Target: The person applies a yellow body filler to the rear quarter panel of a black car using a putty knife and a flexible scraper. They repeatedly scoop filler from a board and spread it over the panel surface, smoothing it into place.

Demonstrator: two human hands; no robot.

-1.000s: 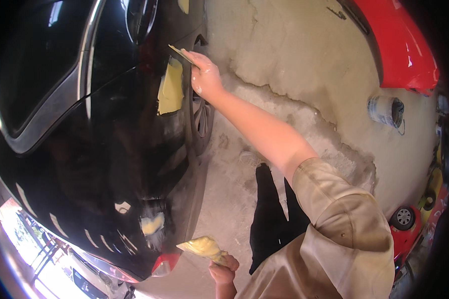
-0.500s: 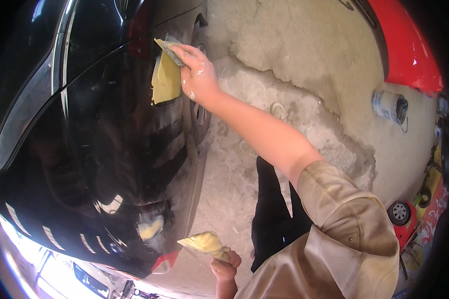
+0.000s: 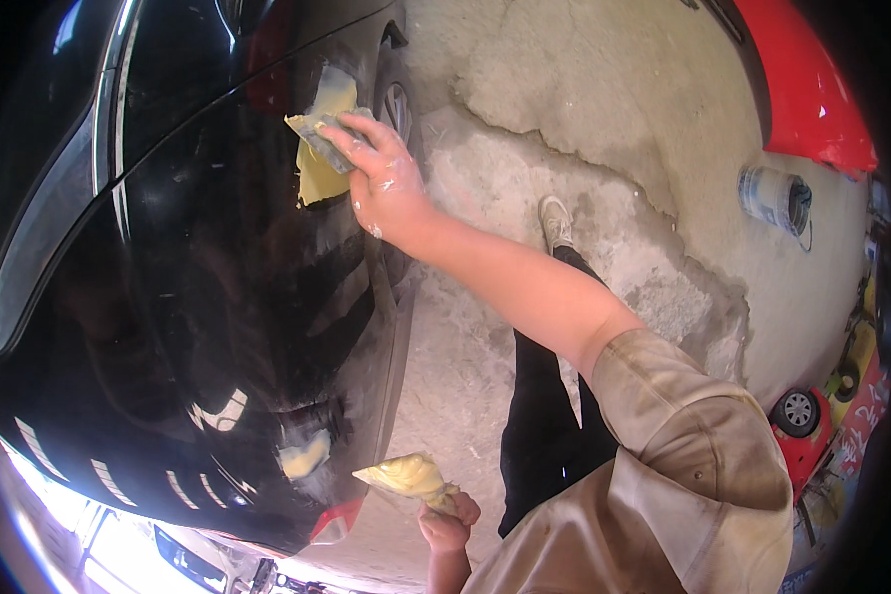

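Holding a board loaded with yellow filler (image 3: pixel 406 477) at the lower edge, the left hand (image 3: pixel 447 523) is closed around its handle. Farther up, the right hand (image 3: pixel 386 178) grips a spreader (image 3: pixel 319 134) pressed flat on the black car panel (image 3: pixel 198 297), over a yellow filler patch (image 3: pixel 319 173).

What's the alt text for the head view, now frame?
The person's right hand presses a flat spreader blade against a patch of pale yellow filler on a glossy black car panel. The left hand holds a board heaped with yellow putty above the cracked concrete floor.
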